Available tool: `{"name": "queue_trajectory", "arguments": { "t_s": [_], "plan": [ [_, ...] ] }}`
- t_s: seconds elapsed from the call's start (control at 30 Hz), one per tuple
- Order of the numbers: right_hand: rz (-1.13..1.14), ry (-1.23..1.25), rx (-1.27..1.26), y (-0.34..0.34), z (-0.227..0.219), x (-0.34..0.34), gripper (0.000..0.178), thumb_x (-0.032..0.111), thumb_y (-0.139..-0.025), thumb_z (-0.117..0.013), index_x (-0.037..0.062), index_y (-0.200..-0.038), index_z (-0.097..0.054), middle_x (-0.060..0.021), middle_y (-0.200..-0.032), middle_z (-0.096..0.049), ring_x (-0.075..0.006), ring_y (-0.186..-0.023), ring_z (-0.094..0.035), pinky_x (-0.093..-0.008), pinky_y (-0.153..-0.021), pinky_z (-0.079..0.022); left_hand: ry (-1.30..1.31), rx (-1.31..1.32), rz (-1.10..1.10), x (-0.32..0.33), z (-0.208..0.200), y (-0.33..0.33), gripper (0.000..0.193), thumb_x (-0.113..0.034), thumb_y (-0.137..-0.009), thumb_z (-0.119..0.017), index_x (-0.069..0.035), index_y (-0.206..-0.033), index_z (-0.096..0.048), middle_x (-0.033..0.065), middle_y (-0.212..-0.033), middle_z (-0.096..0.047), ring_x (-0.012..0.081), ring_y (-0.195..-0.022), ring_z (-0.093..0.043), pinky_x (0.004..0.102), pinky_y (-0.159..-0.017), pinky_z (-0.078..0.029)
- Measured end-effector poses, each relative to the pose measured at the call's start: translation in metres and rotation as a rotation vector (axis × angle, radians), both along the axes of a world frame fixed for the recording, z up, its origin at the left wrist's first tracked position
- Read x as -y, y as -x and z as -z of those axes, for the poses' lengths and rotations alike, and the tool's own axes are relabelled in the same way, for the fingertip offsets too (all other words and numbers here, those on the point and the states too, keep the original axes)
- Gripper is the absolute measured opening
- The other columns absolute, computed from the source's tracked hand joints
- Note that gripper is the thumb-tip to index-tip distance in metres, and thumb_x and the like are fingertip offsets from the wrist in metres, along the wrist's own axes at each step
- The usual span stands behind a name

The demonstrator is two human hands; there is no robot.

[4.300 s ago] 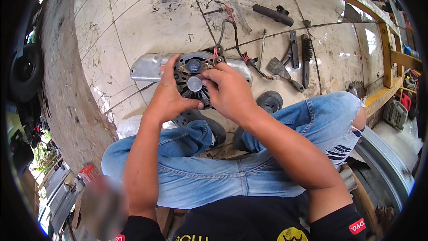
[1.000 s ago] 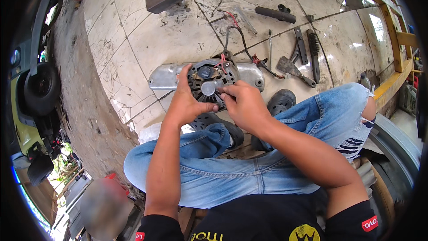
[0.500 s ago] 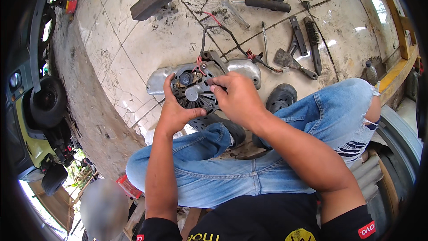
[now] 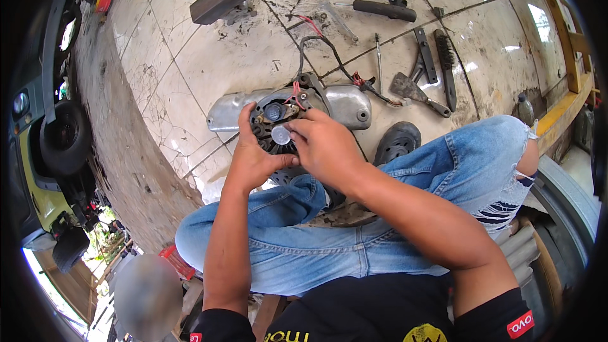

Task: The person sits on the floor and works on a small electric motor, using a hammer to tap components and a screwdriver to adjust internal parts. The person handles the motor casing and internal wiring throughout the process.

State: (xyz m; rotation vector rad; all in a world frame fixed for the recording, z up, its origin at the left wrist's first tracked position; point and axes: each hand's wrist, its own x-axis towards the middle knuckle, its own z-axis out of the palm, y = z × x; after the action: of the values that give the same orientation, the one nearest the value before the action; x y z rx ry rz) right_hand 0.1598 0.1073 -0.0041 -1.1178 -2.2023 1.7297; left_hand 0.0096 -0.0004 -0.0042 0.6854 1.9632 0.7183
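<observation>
An alternator (image 4: 261,129) with a finned housing rests on a flat grey metal casing (image 4: 345,102). My left hand (image 4: 252,155) is wrapped round its left and near side, fingers on the far rim and thumb at the near edge. On the alternator's face sit a round metal cap (image 4: 281,135) and a dark round connector (image 4: 274,111). My right hand (image 4: 326,152) has its fingers pinched together at the cap's right edge; what is between them is hidden. Red wires (image 4: 295,93) run from the alternator into a dark wire harness (image 4: 329,50).
Beyond on the tiled floor lie a scraper (image 4: 415,88), a wire brush (image 4: 446,63), a thin brush (image 4: 379,57), a flat dark bar (image 4: 425,54) and a black-handled tool (image 4: 383,9). A small bottle (image 4: 524,107) stands near my right knee. A yellow frame (image 4: 563,120) edges the right.
My right hand's fingertips have moved left and nearer, from the alternator's right side to the round cap. The alternator has turned slightly in my left hand, which keeps its hold.
</observation>
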Motion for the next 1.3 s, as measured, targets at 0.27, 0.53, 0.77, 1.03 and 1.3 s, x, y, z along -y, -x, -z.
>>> {"name": "queue_trajectory", "arguments": {
  "t_s": [0.27, 0.53, 0.77, 1.03, 1.3],
  "plan": [
    [0.061, -0.041, -0.015, 0.008, 0.004, 0.005, 0.02, 0.01, -0.089, -0.061, 0.0055, -0.105, -0.073, -0.0151, -0.101, -0.064, -0.0372, -0.092, -0.064, -0.0456, -0.081, -0.052, 0.002, -0.025, 0.034, -0.004, -0.004, 0.0, 0.13, -0.014, -0.048, -0.098, -0.011, -0.15, -0.016, 0.0176, -0.129, -0.058, 0.031, -0.119, -0.057, 0.039, -0.101, -0.046],
    [0.047, -0.085, -0.029, 0.012, 0.005, 0.004, 0.02, 0.01, -0.089, -0.061, 0.0042, -0.103, -0.073, -0.0172, -0.101, -0.064, -0.0376, -0.095, -0.064, -0.046, -0.082, -0.051, -0.004, -0.041, 0.03, 0.001, -0.003, 0.002, 0.133, -0.019, -0.045, -0.099, -0.009, -0.15, -0.018, 0.0191, -0.134, -0.054, 0.0334, -0.121, -0.055, 0.0384, -0.104, -0.044],
    [-0.024, -0.153, -0.043, 0.008, 0.01, -0.006, 0.019, 0.01, -0.088, -0.064, 0.0029, -0.102, -0.073, -0.0164, -0.092, -0.064, -0.0369, -0.087, -0.063, -0.0444, -0.076, -0.049, -0.019, -0.014, 0.052, -0.001, -0.002, 0.003, 0.135, -0.019, -0.045, -0.099, -0.008, -0.151, -0.018, 0.0196, -0.134, -0.054, 0.033, -0.124, -0.054, 0.0377, -0.107, -0.042],
    [-0.059, -0.184, -0.036, 0.012, 0.008, -0.006, 0.018, 0.009, -0.087, -0.065, 0.0032, -0.102, -0.073, -0.0169, -0.091, -0.063, -0.0375, -0.086, -0.063, -0.0451, -0.075, -0.049, 0.0, -0.022, 0.086, 0.0, -0.001, 0.007, 0.136, -0.022, -0.045, -0.1, -0.008, -0.152, -0.017, 0.0201, -0.134, -0.055, 0.0325, -0.125, -0.054, 0.0382, -0.107, -0.043],
    [-0.041, -0.154, -0.015, 0.009, 0.011, 0.0, 0.02, 0.012, -0.089, -0.062, 0.0035, -0.103, -0.074, -0.0183, -0.098, -0.065, -0.0384, -0.09, -0.064, -0.0466, -0.08, -0.051, 0.034, 0.0, 0.073, -0.002, -0.007, 0.006, 0.134, -0.017, -0.045, -0.099, -0.01, -0.152, -0.017, 0.0201, -0.134, -0.054, 0.0322, -0.124, -0.054, 0.0379, -0.107, -0.043]
  ]
}}
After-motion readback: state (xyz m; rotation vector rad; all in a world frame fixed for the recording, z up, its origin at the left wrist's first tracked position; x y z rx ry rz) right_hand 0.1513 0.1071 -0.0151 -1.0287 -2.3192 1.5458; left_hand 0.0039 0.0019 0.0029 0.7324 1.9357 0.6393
